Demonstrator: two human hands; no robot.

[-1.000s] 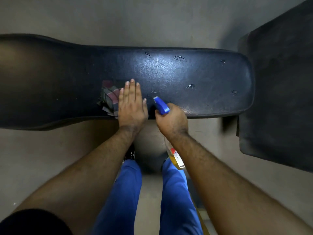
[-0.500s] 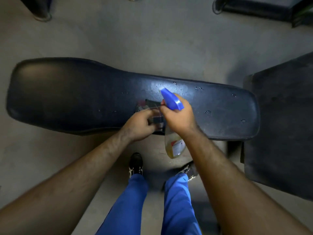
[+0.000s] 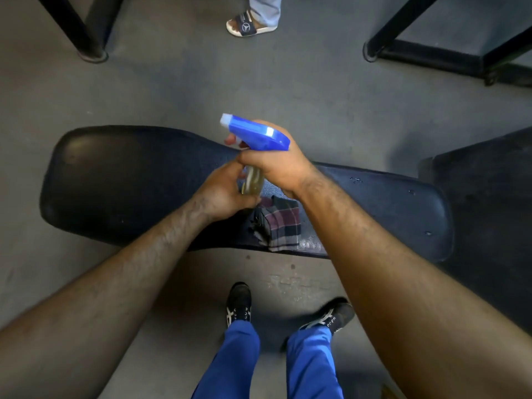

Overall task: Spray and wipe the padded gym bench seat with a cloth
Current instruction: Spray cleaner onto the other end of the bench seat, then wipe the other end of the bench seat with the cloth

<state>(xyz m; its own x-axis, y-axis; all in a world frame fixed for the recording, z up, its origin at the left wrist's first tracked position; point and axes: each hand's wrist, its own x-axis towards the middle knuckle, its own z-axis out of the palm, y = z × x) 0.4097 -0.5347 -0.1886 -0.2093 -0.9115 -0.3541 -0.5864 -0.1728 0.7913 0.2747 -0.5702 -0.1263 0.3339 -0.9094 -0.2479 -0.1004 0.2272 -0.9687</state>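
Evidently spray bottle (image 3: 254,156) upright, nozzle leftward

A black padded bench seat (image 3: 121,185) lies lengthwise, droplets beading its right part. A crumpled plaid cloth (image 3: 280,224) rests at its near edge. A blue-headed spray bottle (image 3: 254,136) is held above it.

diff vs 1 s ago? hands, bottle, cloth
The left hand lifted off the cloth, where it lay flat, and now grips the body of the spray bottle. The right hand raised the bottle from the bench's near edge to above the pad, still holding its neck. The cloth now lies uncovered on the bench. Droplets remain on the pad's right end.
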